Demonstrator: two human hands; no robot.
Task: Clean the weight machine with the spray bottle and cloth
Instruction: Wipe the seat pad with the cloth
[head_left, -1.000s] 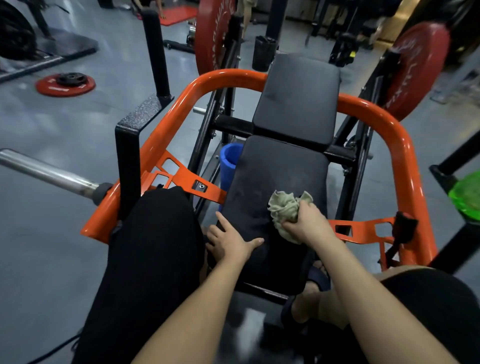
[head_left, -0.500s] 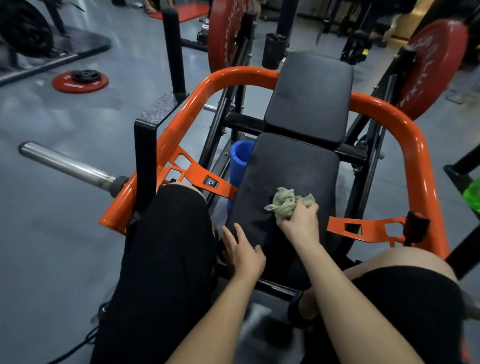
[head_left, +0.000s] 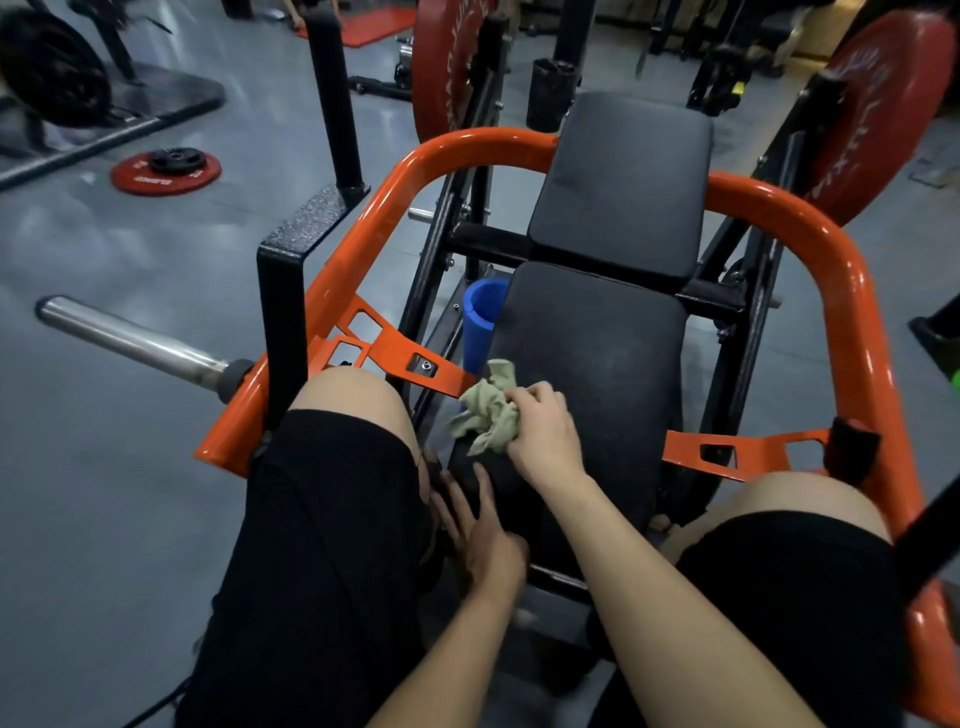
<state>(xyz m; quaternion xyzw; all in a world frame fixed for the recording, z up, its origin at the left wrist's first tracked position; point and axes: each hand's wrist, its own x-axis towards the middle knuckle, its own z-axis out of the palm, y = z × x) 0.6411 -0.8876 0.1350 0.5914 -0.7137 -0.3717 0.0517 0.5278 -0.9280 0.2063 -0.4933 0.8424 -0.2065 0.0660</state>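
Two bare hands work at the near end of the weight machine (head_left: 488, 244) in our head view. Our right hand (head_left: 545, 436) sits a little below the centre, its fingers curled round a bunched pale-green cloth (head_left: 485, 410). It holds the cloth against the left edge of the black seat pad (head_left: 608, 364), at about eight o'clock on that pad. Part of the cloth spills past the edge, just beside the orange bracket (head_left: 410, 358) that runs in from ten o'clock.

Our left hand (head_left: 483, 540) lies at six o'clock from the cloth, fingers straight and spread. It rests flat at the pad's near left corner, holds nothing, and is just beside our left thigh in black shorts (head_left: 322, 519).

At twelve o'clock from the seat pad stands the black back pad (head_left: 623, 182), and the orange frame (head_left: 810, 228) curves round both pads. A blue foam tube (head_left: 480, 317) stands upright at twelve o'clock from the cloth, just beside the seat pad. A chrome bar (head_left: 130, 338) points toward nine o'clock.

One red plate (head_left: 441, 62) hangs on the machine at twelve o'clock and a second red plate (head_left: 878, 104) at two o'clock. A floor plate (head_left: 166, 174), also red, lies on the grey floor at ten o'clock.
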